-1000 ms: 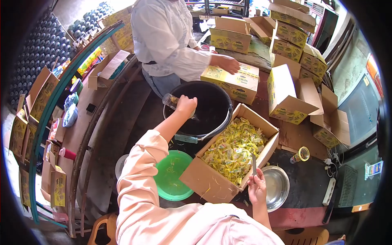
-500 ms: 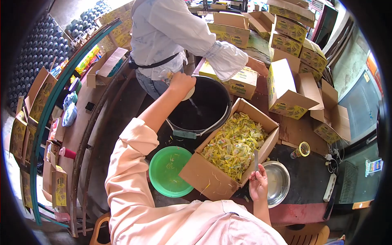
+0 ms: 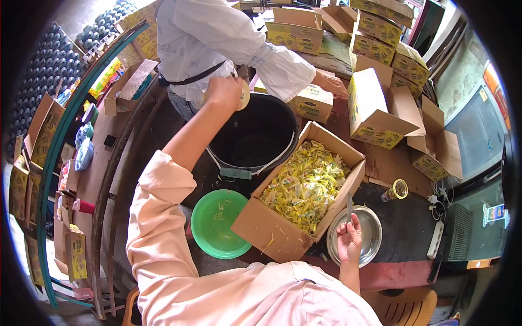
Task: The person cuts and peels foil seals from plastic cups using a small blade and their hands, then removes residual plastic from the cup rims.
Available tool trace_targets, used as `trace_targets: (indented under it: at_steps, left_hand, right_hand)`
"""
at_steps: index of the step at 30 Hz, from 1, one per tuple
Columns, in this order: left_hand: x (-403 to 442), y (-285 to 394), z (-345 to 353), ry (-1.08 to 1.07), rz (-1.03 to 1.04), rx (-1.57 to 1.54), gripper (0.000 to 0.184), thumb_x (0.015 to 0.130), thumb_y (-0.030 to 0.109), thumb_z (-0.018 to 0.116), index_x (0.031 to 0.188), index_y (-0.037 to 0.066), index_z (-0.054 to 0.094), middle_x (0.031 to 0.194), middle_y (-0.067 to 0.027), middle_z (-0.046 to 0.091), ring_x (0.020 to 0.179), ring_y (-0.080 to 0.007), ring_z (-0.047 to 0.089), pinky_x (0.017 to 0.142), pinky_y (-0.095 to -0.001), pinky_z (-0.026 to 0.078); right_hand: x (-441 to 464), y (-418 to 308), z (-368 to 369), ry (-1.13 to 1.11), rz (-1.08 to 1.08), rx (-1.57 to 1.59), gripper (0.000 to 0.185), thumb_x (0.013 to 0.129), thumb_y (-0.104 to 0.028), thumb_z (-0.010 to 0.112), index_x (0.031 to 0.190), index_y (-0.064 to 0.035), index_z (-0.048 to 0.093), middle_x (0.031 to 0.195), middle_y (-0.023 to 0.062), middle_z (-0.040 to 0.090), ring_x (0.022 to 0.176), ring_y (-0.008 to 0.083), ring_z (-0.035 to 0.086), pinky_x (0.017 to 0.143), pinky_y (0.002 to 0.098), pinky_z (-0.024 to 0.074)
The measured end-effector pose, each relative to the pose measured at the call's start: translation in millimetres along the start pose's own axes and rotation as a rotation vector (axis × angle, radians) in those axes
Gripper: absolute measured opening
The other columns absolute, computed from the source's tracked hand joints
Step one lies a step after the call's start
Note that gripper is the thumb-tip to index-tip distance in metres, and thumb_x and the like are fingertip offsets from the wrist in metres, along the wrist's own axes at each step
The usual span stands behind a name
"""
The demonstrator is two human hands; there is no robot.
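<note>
My left hand [image 3: 225, 91] is closed around a clear cup [image 3: 244, 96], tilted at the rim of a large black bucket [image 3: 235, 174]; my fingers partly hide it. My right hand [image 3: 349, 239] grips a knife [image 3: 349, 205] with a thin grey blade pointing up, above a metal bowl [image 3: 375, 239]. Between my hands stands an open cardboard box [image 3: 274, 231] filled with yellow wrapper strips [image 3: 304, 187]. A green basin [image 3: 204, 239] with a few scraps in it sits left of the box, below my left forearm.
Across the bucket, a co-worker in a white top [image 3: 201, 38] reaches toward an open carton [image 3: 375, 106]. More lemon-printed cartons [image 3: 375, 27] are stacked behind. A clear yellow-rimmed cup [image 3: 398, 189] and a power strip [image 3: 435, 239] lie to the right. A teal rail [image 3: 54, 157] runs along the left.
The stream of water falling from the cup into the bucket is no longer visible. My left hand has moved up and left with the cup. The whole view has shifted slightly.
</note>
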State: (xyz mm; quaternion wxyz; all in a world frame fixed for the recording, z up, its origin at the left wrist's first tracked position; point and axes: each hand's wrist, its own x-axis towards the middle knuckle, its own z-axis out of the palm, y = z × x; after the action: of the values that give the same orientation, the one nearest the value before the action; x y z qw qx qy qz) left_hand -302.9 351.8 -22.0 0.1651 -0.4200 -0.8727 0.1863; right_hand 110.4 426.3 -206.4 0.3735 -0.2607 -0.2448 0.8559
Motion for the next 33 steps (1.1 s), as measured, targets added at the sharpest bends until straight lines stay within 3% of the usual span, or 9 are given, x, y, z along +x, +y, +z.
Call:
trace_targets:
  at_steps: [7, 14, 19, 23, 24, 28, 29, 32, 33]
  left_hand:
    - [-9, 32, 47, -0.338, 0.086, 0.118, 0.071, 0.065, 0.026, 0.075, 0.120, 0.009, 0.034, 0.117, -0.0107, 0.047, 0.087, -0.0230, 0.063, 0.070, -0.0328, 0.050]
    - [-2, 25, 52, -0.184, 0.129, 0.080, 0.057, 0.064, 0.020, 0.074, 0.112, 0.007, 0.045, 0.109, -0.0110, 0.052, 0.088, -0.0238, 0.061, 0.074, -0.0355, 0.046]
    - [-3, 22, 32, -0.227, 0.100, 0.006, 0.058, 0.066, 0.037, 0.070, 0.108, 0.004, 0.048, 0.098, -0.0112, 0.060, 0.089, -0.0256, 0.061, 0.076, -0.0372, 0.046]
    - [-9, 29, 36, -0.279, 0.035, -0.109, 0.064, 0.063, 0.036, 0.072, 0.112, 0.004, 0.046, 0.097, -0.0121, 0.061, 0.087, -0.0245, 0.063, 0.071, -0.0332, 0.049]
    - [-14, 37, 41, -0.311, 0.072, 0.036, 0.051, 0.068, 0.037, 0.071, 0.108, 0.011, 0.051, 0.101, -0.0054, 0.064, 0.089, -0.0185, 0.064, 0.073, -0.0342, 0.050]
    - [-32, 54, 89, -0.559, 0.232, 0.026, 0.034, 0.078, 0.014, 0.063, 0.110, 0.015, 0.053, 0.102, -0.0070, 0.062, 0.091, -0.0219, 0.064, 0.067, -0.0323, 0.052]
    - [-34, 50, 92, -0.418, 0.208, 0.019, 0.034, 0.077, 0.012, 0.063, 0.109, 0.014, 0.053, 0.104, -0.0079, 0.059, 0.091, -0.0233, 0.063, 0.065, -0.0328, 0.053]
    - [-29, 38, 99, -0.222, 0.093, -0.102, 0.064, 0.067, 0.017, 0.072, 0.124, 0.012, 0.043, 0.098, -0.0099, 0.056, 0.093, -0.0229, 0.061, 0.070, -0.0327, 0.053]
    - [-40, 40, 84, -0.436, 0.115, -0.091, 0.084, 0.059, 0.018, 0.078, 0.130, 0.009, 0.034, 0.102, -0.0127, 0.057, 0.095, -0.0233, 0.061, 0.074, -0.0329, 0.052]
  right_hand:
    - [0, 0, -6, 0.028, -0.029, -0.036, 0.029, 0.083, -0.003, 0.057, 0.111, -0.0067, 0.055, 0.076, 0.0028, 0.058, 0.072, 0.0114, 0.053, 0.066, 0.0270, 0.0416]
    - [1, 1, -8, 0.019, -0.033, -0.051, 0.029, 0.083, -0.003, 0.057, 0.111, -0.0065, 0.055, 0.077, 0.0027, 0.058, 0.072, 0.0112, 0.053, 0.066, 0.0268, 0.0416]
    - [1, 2, -5, -0.017, -0.038, -0.053, 0.029, 0.082, -0.003, 0.058, 0.111, -0.0060, 0.054, 0.077, 0.0023, 0.058, 0.072, 0.0112, 0.053, 0.066, 0.0265, 0.0416]
    - [-1, 1, -5, -0.005, -0.045, -0.051, 0.029, 0.082, -0.002, 0.058, 0.111, -0.0060, 0.054, 0.077, 0.0020, 0.058, 0.072, 0.0112, 0.053, 0.066, 0.0262, 0.0416]
    - [-1, 1, -5, 0.007, -0.041, -0.045, 0.029, 0.082, -0.002, 0.058, 0.111, -0.0060, 0.054, 0.077, 0.0018, 0.058, 0.072, 0.0111, 0.053, 0.066, 0.0262, 0.0416]
    - [-3, 0, -7, -0.006, -0.038, -0.048, 0.029, 0.082, -0.002, 0.058, 0.111, -0.0060, 0.054, 0.077, 0.0010, 0.058, 0.072, 0.0107, 0.053, 0.067, 0.0260, 0.0417]
    - [-3, 0, -7, -0.021, -0.040, -0.053, 0.029, 0.082, -0.002, 0.058, 0.111, -0.0060, 0.054, 0.077, 0.0009, 0.059, 0.072, 0.0106, 0.054, 0.067, 0.0260, 0.0418]
    - [-4, -2, -4, 0.023, -0.025, -0.024, 0.032, 0.081, 0.000, 0.059, 0.111, -0.0043, 0.053, 0.079, -0.0010, 0.056, 0.073, 0.0103, 0.052, 0.069, 0.0236, 0.0424]
    - [-4, -2, -3, 0.030, -0.027, -0.021, 0.030, 0.081, 0.000, 0.059, 0.110, -0.0041, 0.054, 0.079, -0.0008, 0.057, 0.073, 0.0102, 0.052, 0.068, 0.0236, 0.0424]
